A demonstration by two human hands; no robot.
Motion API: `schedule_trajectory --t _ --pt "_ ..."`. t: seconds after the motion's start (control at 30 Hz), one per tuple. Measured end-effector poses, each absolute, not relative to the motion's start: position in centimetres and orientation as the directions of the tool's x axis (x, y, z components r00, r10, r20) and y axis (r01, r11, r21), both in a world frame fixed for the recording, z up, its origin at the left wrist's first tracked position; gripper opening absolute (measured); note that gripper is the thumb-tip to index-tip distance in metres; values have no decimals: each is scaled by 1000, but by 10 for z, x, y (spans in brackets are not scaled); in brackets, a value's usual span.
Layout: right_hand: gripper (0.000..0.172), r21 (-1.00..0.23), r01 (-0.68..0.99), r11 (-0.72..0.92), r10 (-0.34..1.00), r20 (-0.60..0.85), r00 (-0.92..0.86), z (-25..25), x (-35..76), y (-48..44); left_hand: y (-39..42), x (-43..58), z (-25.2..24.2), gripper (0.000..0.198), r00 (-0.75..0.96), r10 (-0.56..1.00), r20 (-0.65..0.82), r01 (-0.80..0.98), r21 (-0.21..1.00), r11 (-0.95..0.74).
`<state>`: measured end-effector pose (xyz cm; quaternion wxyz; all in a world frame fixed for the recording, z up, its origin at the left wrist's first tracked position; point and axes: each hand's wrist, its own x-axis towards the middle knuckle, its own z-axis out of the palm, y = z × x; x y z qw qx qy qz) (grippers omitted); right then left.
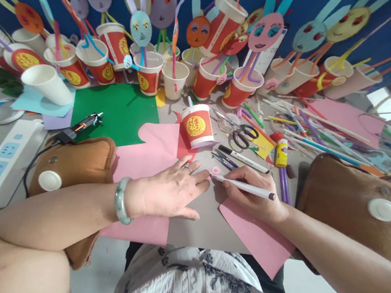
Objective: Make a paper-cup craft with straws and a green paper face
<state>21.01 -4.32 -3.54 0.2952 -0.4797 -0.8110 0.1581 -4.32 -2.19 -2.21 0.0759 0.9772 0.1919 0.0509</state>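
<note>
My right hand (255, 191) is closed around a white marker (249, 189), its tip pointing left toward a small pink paper circle (215, 170) with "Hi" on it. My left hand (175, 187) lies flat with its fingers stretched toward that circle, partly over pink paper (135, 159); a ring and a jade bangle (122, 202) are on it. Just beyond the circle stands a red and white paper cup (197, 126) with a gold emblem. A pink sheet (252, 232) lies under my right wrist. Another marker (242, 158) and black-handled scissors (244, 135) lie beyond my right hand.
Several paper cups with paper rabbit heads (265, 31) line the back. A green sheet (115, 114), a glue gun (86, 125) and a power strip (5, 162) lie at left. At right are a glue stick (281, 152), coloured pipe cleaners (310, 126) and a brown cushion (358, 211).
</note>
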Motion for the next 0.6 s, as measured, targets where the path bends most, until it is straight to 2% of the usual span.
schedule_trajectory --t 0.43,0.6 --pt "8 -549 665 506 862 357 -361 -36 209 -43 -22 -43 -25 69 924 376 66 363 149 -920" --pt "10 -566 667 484 875 319 -364 -35 210 -43 -22 -44 -26 69 916 385 110 364 173 -915"
